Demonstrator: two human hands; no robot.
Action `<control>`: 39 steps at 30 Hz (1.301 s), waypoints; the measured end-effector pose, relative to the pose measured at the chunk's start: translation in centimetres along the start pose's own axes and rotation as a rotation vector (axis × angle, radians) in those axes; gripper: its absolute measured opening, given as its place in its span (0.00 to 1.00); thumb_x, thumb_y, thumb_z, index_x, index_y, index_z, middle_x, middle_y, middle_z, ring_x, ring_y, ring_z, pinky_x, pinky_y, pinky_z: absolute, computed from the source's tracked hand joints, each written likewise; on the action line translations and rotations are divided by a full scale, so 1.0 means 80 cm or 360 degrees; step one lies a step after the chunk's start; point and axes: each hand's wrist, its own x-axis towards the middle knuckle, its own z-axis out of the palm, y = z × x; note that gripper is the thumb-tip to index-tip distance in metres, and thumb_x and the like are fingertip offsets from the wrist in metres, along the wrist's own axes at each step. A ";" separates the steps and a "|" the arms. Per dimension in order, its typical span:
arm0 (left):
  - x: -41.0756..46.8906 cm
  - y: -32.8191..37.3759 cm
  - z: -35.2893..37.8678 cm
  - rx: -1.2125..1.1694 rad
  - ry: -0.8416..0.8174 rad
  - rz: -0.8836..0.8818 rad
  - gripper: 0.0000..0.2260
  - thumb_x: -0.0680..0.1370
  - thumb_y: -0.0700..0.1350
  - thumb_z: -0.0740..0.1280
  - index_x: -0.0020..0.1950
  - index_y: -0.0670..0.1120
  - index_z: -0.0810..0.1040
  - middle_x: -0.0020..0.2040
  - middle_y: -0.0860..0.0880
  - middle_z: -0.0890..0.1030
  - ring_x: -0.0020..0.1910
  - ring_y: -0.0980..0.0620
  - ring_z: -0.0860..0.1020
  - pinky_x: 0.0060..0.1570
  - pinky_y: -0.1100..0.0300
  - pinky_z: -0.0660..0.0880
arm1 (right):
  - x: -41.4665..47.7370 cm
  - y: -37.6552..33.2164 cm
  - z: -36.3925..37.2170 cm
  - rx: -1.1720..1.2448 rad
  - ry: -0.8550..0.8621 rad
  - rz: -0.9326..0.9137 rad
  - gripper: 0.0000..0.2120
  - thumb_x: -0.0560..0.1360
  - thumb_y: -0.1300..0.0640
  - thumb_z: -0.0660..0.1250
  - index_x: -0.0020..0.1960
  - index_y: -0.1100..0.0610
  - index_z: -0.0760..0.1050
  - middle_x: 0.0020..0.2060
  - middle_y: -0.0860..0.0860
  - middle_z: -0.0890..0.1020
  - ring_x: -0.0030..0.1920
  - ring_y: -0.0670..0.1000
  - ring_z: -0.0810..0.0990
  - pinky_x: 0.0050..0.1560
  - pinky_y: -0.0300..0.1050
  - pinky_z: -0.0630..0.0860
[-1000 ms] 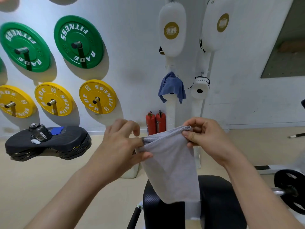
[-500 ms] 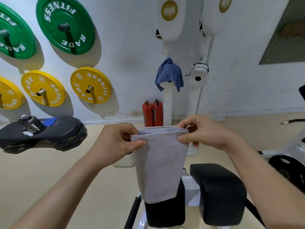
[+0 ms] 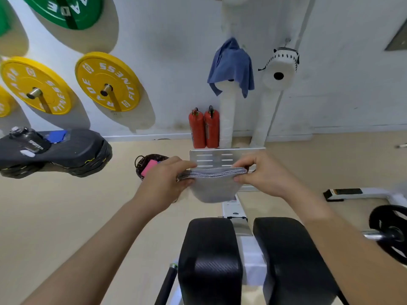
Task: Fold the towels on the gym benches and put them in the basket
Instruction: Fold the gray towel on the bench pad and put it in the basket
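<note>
White wall fills the upper half of the frame, hung with yellow weight plates (image 3: pixel 108 82) at the left and a green plate (image 3: pixel 66 9) in the upper left corner. A blue towel (image 3: pixel 231 67) is draped over a white padded post at upper centre, and two red fire extinguishers (image 3: pixel 203 128) stand against the wall just below it. At centre frame a folded grey towel (image 3: pixel 214 186) is held in the air above the beige floor, beyond the black bench pads (image 3: pixel 209 249) at the bottom. The left hand (image 3: pixel 163 183) pinches the towel's left end between thumb and curled fingers. The right hand (image 3: pixel 264 177) pinches the right end the same way, so the top edge is pulled flat and the rest sags in a short pouch. A dark woven basket (image 3: pixel 139 164) sits on the floor left of centre, partly hidden by the left hand, with a pink cloth (image 3: pixel 148 167) inside it.
</note>
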 end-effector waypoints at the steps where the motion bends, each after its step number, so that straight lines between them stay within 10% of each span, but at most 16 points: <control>1: 0.001 -0.006 0.008 0.0114 0.0012 0.0132 0.13 0.70 0.41 0.75 0.53 0.50 0.82 0.44 0.53 0.79 0.46 0.55 0.76 0.43 0.65 0.71 | 0.003 0.009 0.006 -0.0028 0.0012 -0.0024 0.08 0.70 0.59 0.75 0.47 0.49 0.84 0.40 0.43 0.82 0.43 0.43 0.78 0.42 0.35 0.73; 13: -0.170 -0.059 0.183 0.0560 -0.0829 0.0417 0.17 0.59 0.40 0.75 0.44 0.53 0.78 0.37 0.54 0.74 0.34 0.51 0.72 0.29 0.60 0.65 | -0.108 0.167 0.201 -0.0413 -0.0387 0.0011 0.03 0.74 0.60 0.68 0.44 0.53 0.80 0.40 0.43 0.73 0.43 0.44 0.70 0.43 0.36 0.67; 17: -0.204 -0.041 0.197 0.0634 -0.0813 0.0381 0.33 0.54 0.42 0.70 0.60 0.47 0.76 0.45 0.50 0.78 0.40 0.48 0.76 0.34 0.59 0.69 | -0.139 0.174 0.228 -0.0366 -0.0408 0.0031 0.04 0.74 0.60 0.66 0.44 0.54 0.80 0.42 0.46 0.75 0.45 0.45 0.69 0.43 0.39 0.68; 24: -0.222 -0.025 0.235 0.0626 -0.0680 0.0299 0.26 0.71 0.42 0.70 0.69 0.45 0.72 0.66 0.40 0.74 0.64 0.39 0.73 0.61 0.44 0.72 | -0.157 0.163 0.236 -0.0376 -0.0276 0.0055 0.03 0.73 0.54 0.68 0.43 0.53 0.79 0.41 0.45 0.74 0.43 0.45 0.70 0.41 0.35 0.66; 32: -0.246 -0.017 0.227 0.0600 -0.0907 0.0245 0.32 0.64 0.42 0.74 0.68 0.44 0.74 0.66 0.41 0.76 0.63 0.39 0.76 0.58 0.44 0.74 | -0.125 0.126 0.211 -0.0139 -0.0521 0.0193 0.21 0.79 0.48 0.62 0.71 0.46 0.67 0.72 0.43 0.65 0.72 0.45 0.62 0.70 0.39 0.58; 39: -0.260 -0.006 0.218 0.0508 -0.0926 0.0428 0.29 0.61 0.45 0.76 0.63 0.44 0.79 0.59 0.45 0.82 0.54 0.45 0.82 0.46 0.57 0.81 | -0.097 0.162 0.278 -0.0851 -0.0785 0.0089 0.26 0.82 0.42 0.50 0.77 0.39 0.46 0.78 0.49 0.45 0.78 0.54 0.43 0.75 0.50 0.42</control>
